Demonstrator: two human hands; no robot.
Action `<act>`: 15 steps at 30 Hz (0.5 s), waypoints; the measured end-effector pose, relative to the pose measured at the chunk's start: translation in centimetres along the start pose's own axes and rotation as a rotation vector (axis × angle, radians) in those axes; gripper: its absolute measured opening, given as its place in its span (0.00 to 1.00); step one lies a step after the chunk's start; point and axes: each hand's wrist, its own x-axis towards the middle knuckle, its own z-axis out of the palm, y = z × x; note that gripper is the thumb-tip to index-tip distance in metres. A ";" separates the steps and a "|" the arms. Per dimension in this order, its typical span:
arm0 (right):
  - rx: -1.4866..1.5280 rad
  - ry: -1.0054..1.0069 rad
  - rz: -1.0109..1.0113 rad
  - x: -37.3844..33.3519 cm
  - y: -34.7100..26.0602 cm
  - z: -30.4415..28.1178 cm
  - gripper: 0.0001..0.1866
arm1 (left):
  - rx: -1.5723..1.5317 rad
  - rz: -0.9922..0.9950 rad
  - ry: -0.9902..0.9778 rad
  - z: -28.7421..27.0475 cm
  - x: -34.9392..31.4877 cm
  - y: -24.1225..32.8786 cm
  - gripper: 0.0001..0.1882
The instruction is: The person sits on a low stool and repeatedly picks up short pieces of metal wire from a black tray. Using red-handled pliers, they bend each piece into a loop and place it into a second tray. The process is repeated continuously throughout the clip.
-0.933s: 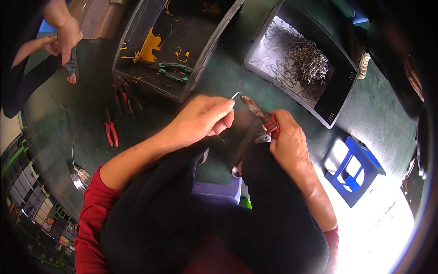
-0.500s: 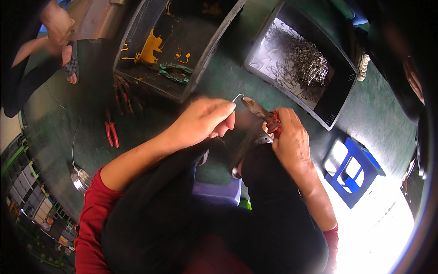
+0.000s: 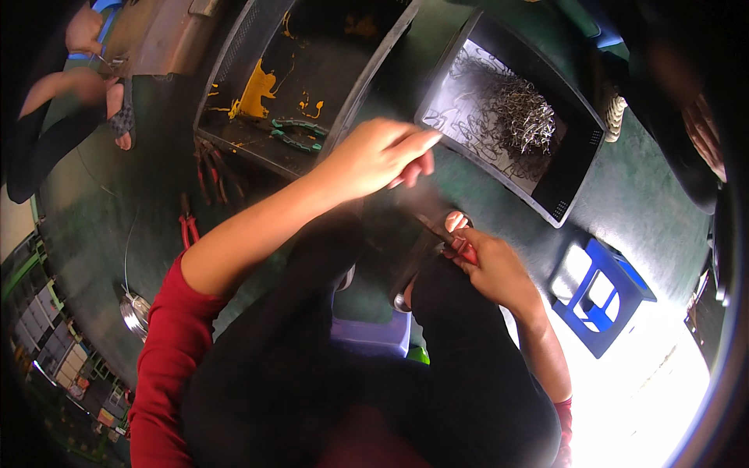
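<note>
My left hand is raised in front of the two crates, thumb and fingers pressed together. Whether a wire piece is in that pinch cannot be made out. Red-handled pliers are gripped in my right hand above my right knee, their jaws blurred and pointing up and left. Beyond my left fingertips stands a dark crate with a pale lining. Inside it lies a heap of bent wire hooks, with more of them scattered over the lining.
A larger black crate, stained yellow, holds green-handled pliers. More red-handled pliers and a wire coil lie on the floor at left. A blue stool stands at right. Another person's hand shows at upper left.
My left hand has moved up and right, away from the pliers, toward the lined crate. The bent wire no longer shows at its fingertips. My right hand has lowered with the pliers.
</note>
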 end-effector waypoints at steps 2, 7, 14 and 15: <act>-0.028 -0.008 0.018 0.1 0.1 0.5 0.16 | 0.152 -0.014 0.044 0.2 2.3 1.1 0.28; -0.056 0.039 0.024 0.0 0.6 0.9 0.17 | 0.256 -0.071 0.090 -0.8 2.4 0.8 0.33; -0.106 0.082 -0.036 -0.1 1.3 1.9 0.18 | 0.159 -0.192 0.062 -2.6 -3.9 -4.4 0.24; -0.125 0.097 -0.046 -0.2 1.3 2.2 0.19 | 0.170 -0.190 0.075 -2.7 -4.9 -5.2 0.22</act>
